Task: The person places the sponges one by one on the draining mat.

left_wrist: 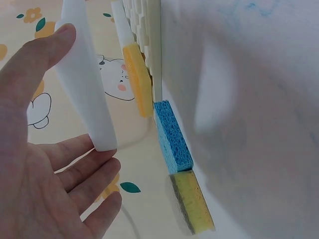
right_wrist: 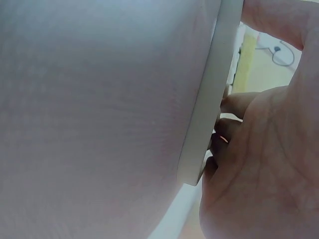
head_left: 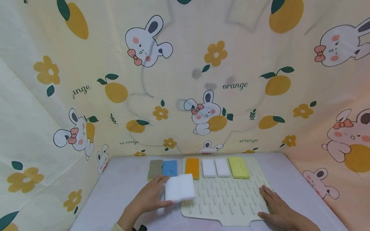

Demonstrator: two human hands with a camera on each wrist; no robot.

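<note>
My left hand [head_left: 150, 195] pinches a white foam sponge [head_left: 180, 188] between thumb and fingers, holding it over the left edge of a cream ridged draining mat [head_left: 222, 210]. A faint crease runs down the middle of the sponge. In the left wrist view the white sponge [left_wrist: 87, 84] appears edge-on, thumb on one face and fingertips at its lower end. My right hand [head_left: 276, 205] rests on the mat's right edge with fingers extended. The right wrist view has the mat's rim [right_wrist: 212, 99] beside that palm [right_wrist: 264, 149].
Along the mat's back stand an orange sponge [head_left: 192, 168], two white sponges [head_left: 208, 168] and a yellow sponge [head_left: 239, 167]. Left of the mat are a blue sponge [head_left: 170, 168] and a grey-and-yellow scouring sponge [head_left: 155, 169]. A printed curtain [head_left: 179, 80] surrounds the white table [head_left: 115, 179].
</note>
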